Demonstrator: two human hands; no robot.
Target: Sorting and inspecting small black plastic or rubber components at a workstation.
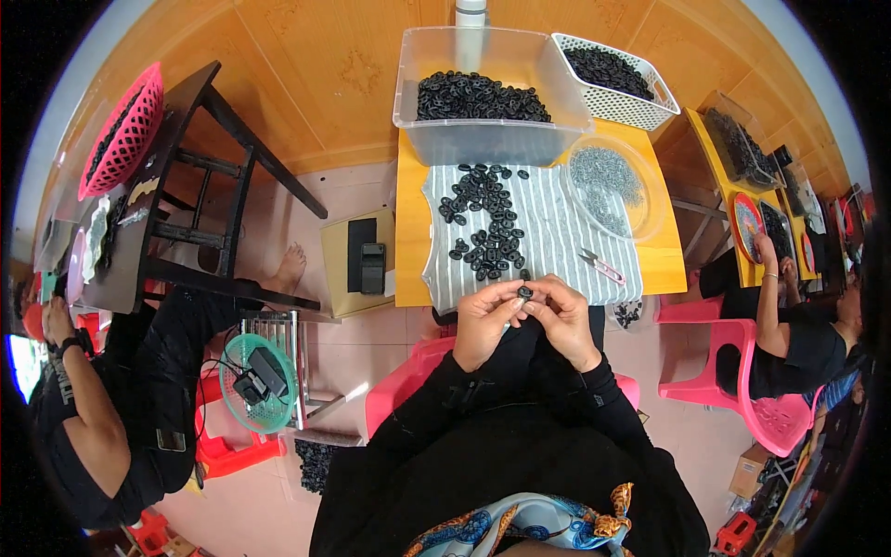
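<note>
Just in front of the table edge, my left hand [487,320] and my right hand [562,320] meet, fingertips pinched together. Between them is a small black oval ring-like part [525,292], gripped from both sides. Something small and pale shows by my left fingertips, too little of it to name. Ahead of my hands, a loose pile of the same black oval parts [490,218] lies on a striped cloth [548,213]. Small pink-handled scissors [603,267] rest on the cloth to the right. A round clear tray [654,218] of small silvery metal pieces stands beyond them.
A clear plastic bin [492,139] and a white basket [613,110], both holding black parts, stand at the table's back. Left are a dark stool [186,167], a phone [372,269] on a cardboard box and a seated person [102,408]. Another person [789,343] sits right.
</note>
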